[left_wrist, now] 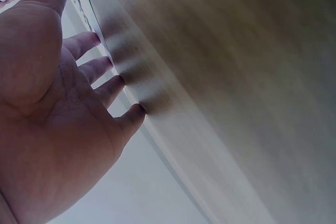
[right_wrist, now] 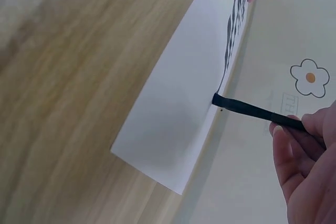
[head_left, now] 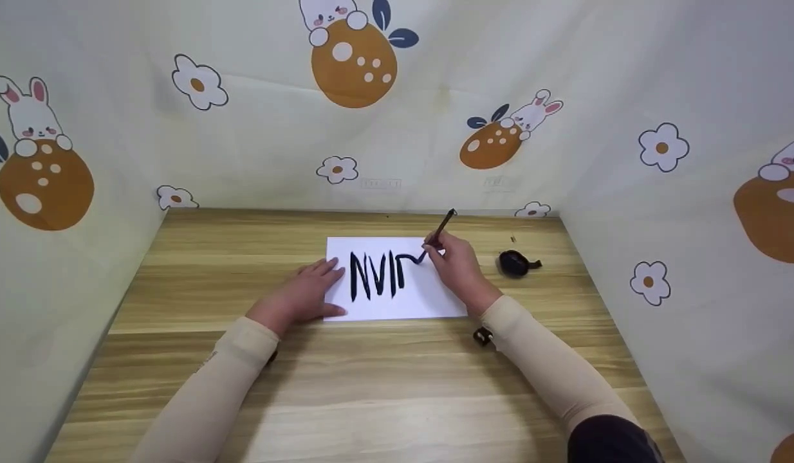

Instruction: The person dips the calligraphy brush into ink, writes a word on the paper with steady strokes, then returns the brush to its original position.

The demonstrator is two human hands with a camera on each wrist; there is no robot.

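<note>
A white sheet of paper (head_left: pixel 429 301) lies on the wooden table, with thick black strokes (head_left: pixel 374 276) like letters across its left and middle part. My right hand (head_left: pixel 458 267) pinches a dark slim brush (head_left: pixel 444 223) between thumb and fingers, its upper end leaning to the far right. In the right wrist view the wide black tip of the brush (right_wrist: pixel 252 109) meets the paper (right_wrist: pixel 163 103) where a black line ends. With fingers spread and nearly straight, my left hand (head_left: pixel 307 289) rests at the paper's left edge, thumb near the lower corner.
To the right of the paper sits a small round black dish (head_left: pixel 514 263) with a short handle. A tiny dark bit (head_left: pixel 513 239) lies behind it. Printed cloth walls (head_left: pixel 255 148) enclose the wooden table (head_left: pixel 384 399) at the back and both sides.
</note>
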